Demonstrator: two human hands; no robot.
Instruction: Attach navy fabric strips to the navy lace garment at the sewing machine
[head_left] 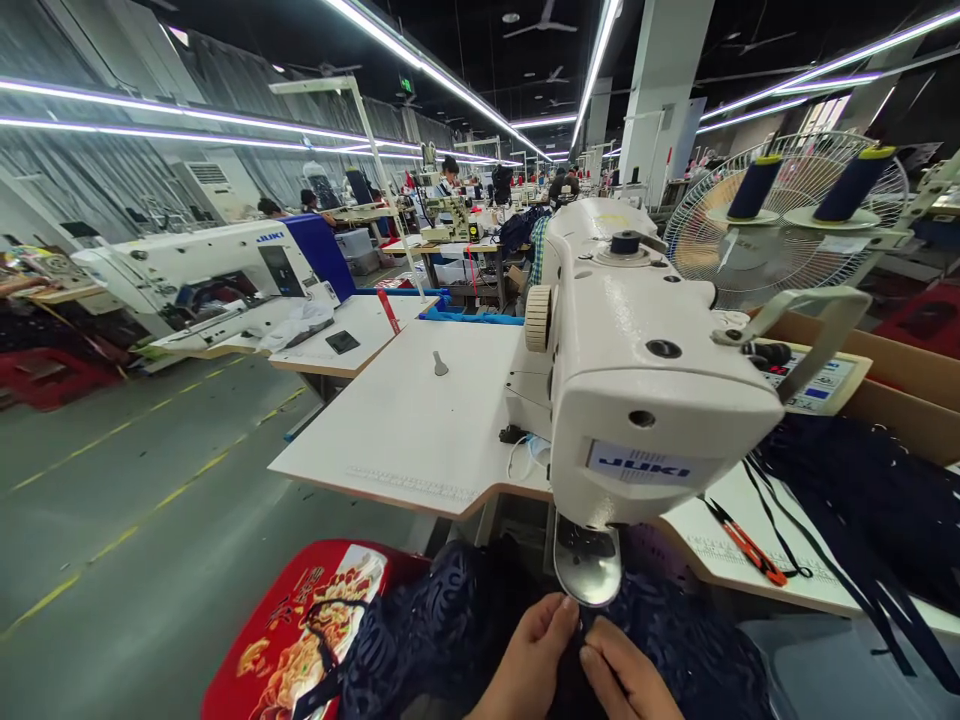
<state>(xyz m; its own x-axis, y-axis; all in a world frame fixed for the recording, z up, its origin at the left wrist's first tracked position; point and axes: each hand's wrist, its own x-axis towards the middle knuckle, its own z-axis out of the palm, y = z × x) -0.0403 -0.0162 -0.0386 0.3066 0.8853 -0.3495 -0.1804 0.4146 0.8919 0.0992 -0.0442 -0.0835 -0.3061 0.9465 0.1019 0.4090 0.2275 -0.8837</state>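
Note:
My left hand (531, 655) is closed in a pinch just below the rounded metal plate (589, 568) of the sewing machine (645, 400). Close on its right, my right hand (624, 672) pinches too, thumb against bent fingers. Between them they hold dark material of a navy lace garment (420, 625), whose exact pinched part is hidden by my fingers. The garment spreads to both sides under the machine head, and a thin strap hangs at its left over a red seat with a flower print (277, 640).
A white machine table (420, 400) bears a small flat metal piece (439, 364). Orange-handled snips (746, 540) lie to the right beside navy straps and fabric (870, 500). Behind are a large fan (697, 230) and navy thread cones (756, 187). Another machine (202, 270) stands left.

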